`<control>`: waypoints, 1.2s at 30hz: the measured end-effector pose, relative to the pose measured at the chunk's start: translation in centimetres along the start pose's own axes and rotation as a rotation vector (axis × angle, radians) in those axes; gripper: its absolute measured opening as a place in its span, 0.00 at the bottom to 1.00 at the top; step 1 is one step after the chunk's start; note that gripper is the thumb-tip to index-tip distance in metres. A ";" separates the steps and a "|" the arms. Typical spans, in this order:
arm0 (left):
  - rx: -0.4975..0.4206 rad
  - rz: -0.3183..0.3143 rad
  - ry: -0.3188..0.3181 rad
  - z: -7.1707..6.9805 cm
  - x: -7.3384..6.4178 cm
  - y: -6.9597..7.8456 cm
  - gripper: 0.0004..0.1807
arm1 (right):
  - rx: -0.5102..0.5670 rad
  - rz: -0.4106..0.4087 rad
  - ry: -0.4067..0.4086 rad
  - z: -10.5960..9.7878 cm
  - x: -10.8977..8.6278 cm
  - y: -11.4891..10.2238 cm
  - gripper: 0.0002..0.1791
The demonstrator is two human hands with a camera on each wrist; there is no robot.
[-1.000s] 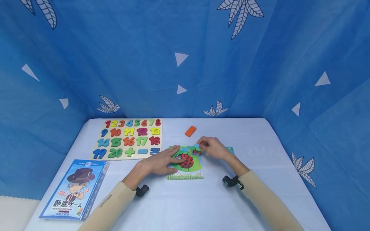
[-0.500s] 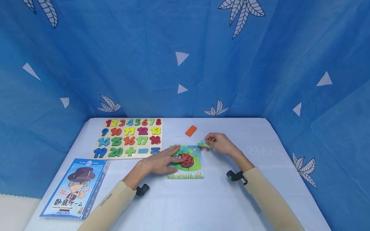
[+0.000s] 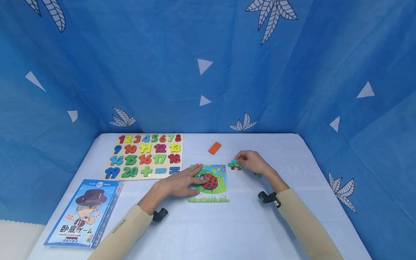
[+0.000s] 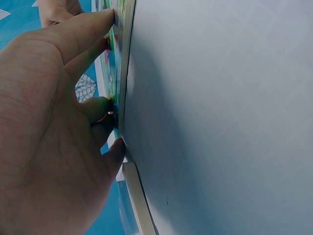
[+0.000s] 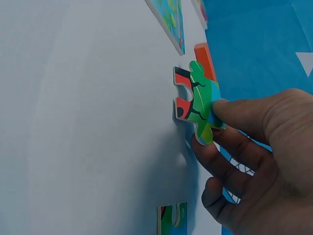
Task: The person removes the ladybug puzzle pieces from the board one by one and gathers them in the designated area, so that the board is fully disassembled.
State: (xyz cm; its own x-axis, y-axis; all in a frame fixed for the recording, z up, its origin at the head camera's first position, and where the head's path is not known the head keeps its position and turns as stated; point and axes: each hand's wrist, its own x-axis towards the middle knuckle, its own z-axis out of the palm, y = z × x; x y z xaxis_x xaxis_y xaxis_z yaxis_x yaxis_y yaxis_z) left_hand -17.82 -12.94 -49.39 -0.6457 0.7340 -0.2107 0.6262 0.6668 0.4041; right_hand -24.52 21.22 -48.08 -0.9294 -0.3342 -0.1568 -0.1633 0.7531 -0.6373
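Observation:
A square ladybug puzzle board (image 3: 214, 195) lies at the middle of the table. My left hand (image 3: 180, 181) rests on its left part with fingers spread, and the left wrist view shows the fingertips touching the board's face. To the right of the board, my right hand (image 3: 255, 162) pinches a green, blue and red jigsaw piece (image 5: 200, 105) between thumb and fingers. That piece is apart from the board. Another jigsaw piece (image 5: 172, 219) lies on the table near the right wrist, partly cut off in the right wrist view and partly hidden by the forearm in the head view.
An orange block (image 3: 215, 148) lies behind the board. At the back left is a number board (image 3: 146, 155) with coloured digits. A blue game box (image 3: 82, 213) sits at the front left. Blue cloth (image 3: 208, 72) rises behind and beside the table.
My right hand has moved right, away from the board, carrying the jigsaw piece with it. The piece now shows a different orientation. My left hand has stayed in place.

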 end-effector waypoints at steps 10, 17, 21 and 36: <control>0.000 -0.006 -0.004 0.1 0.0 0.1 0.32 | -0.009 0.014 -0.014 -0.3 0.0 1.0 0.08; 0.001 -0.007 -0.005 0.1 0.0 0.1 0.32 | -0.029 0.015 -0.025 -0.8 -0.5 1.5 0.07; 0.005 -0.005 -0.002 0.1 0.0 0.1 0.32 | -0.037 0.026 -0.027 -1.0 -0.7 1.7 0.07; 0.007 0.007 -0.007 0.0 0.0 0.1 0.32 | -0.034 0.025 -0.070 -1.4 -1.0 2.3 0.07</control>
State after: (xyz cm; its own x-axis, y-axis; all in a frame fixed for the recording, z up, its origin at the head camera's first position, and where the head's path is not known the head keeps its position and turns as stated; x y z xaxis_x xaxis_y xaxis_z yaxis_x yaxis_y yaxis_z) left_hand -17.82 -12.88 -49.35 -0.6378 0.7397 -0.2143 0.6338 0.6623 0.3996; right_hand -24.39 24.11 -48.33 -0.9079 -0.3532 -0.2257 -0.1528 0.7803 -0.6065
